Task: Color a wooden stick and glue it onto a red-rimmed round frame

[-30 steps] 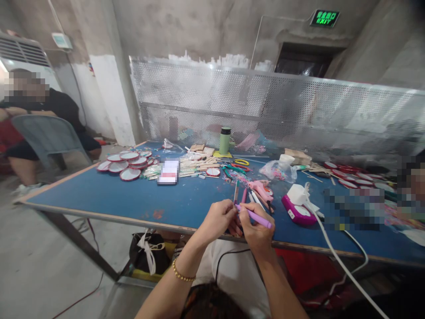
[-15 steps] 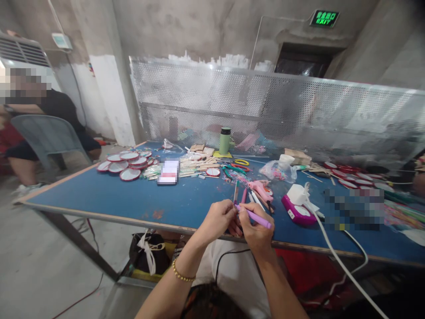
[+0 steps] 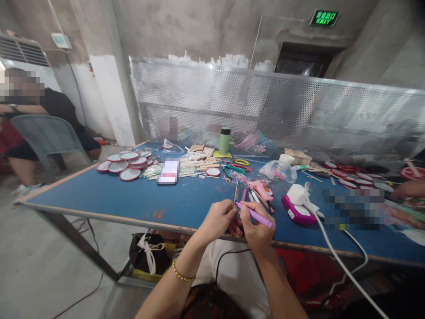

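My right hand [image 3: 257,226] is closed around a purple marker pen [image 3: 260,218], its tip end pointing left toward my other hand. My left hand [image 3: 221,217] is pinched on a thin flat stick [image 3: 237,193] that stands up between the two hands. The pen's tip meets the stick close to my left fingertips; whether it touches cannot be made out. Just beyond lie more pens [image 3: 255,197] and a pink glue gun [image 3: 261,189].
On the blue table [image 3: 109,199] are a phone [image 3: 168,172], stacked red-rimmed discs [image 3: 118,165], wooden sticks [image 3: 195,165], a green bottle [image 3: 225,141], pliers [image 3: 235,172], and a magenta power strip [image 3: 299,210] with a white cable. A co-worker's hand [image 3: 409,189] reaches in at right.
The pen and stick have shifted very slightly in my hands. At the right edge a co-worker's hand and a red-rimmed disc with a stick have come into view. The seated person at left moved a little.
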A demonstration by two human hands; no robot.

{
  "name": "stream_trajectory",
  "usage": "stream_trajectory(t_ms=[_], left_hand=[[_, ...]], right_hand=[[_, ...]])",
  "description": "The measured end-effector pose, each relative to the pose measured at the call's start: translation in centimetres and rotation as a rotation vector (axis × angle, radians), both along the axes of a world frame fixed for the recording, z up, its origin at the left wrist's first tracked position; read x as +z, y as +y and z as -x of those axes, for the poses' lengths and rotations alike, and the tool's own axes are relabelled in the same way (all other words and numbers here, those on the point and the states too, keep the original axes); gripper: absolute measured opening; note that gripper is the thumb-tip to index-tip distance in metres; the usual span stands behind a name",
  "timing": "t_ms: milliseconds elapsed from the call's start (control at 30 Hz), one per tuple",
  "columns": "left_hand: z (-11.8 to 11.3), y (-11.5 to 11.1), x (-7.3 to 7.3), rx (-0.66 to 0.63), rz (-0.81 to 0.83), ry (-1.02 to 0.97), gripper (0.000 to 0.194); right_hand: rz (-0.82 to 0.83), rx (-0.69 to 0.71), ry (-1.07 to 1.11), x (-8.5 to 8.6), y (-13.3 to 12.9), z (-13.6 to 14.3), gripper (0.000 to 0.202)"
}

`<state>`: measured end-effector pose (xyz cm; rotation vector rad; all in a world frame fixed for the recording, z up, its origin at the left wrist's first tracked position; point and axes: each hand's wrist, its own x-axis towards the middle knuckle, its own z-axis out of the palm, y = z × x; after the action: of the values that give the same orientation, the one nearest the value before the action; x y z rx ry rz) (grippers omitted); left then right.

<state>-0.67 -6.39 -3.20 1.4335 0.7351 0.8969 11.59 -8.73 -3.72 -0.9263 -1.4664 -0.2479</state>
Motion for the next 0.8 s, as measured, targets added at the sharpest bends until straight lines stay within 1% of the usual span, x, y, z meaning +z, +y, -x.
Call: stream_trajectory(t_ms=[267, 533, 800], left_hand=[[0.00, 0.02, -0.15, 0.009, -0.009, 0.018, 0.029], [0.02, -0.09, 0.11, 0.005, 0.003, 0.005, 0.028], [0.00, -0.04, -0.11, 0.012, -0.008, 0.030, 0.030]], right_hand=[[0.023, -0.016, 0.009, 0.00, 0.04, 0.08, 0.012], [0.037, 0.008, -0.012, 0.09, -0.15, -0.06, 0.014], [0.035, 0.006, 0.013, 0.04, -0.01, 0.07, 0.012]])
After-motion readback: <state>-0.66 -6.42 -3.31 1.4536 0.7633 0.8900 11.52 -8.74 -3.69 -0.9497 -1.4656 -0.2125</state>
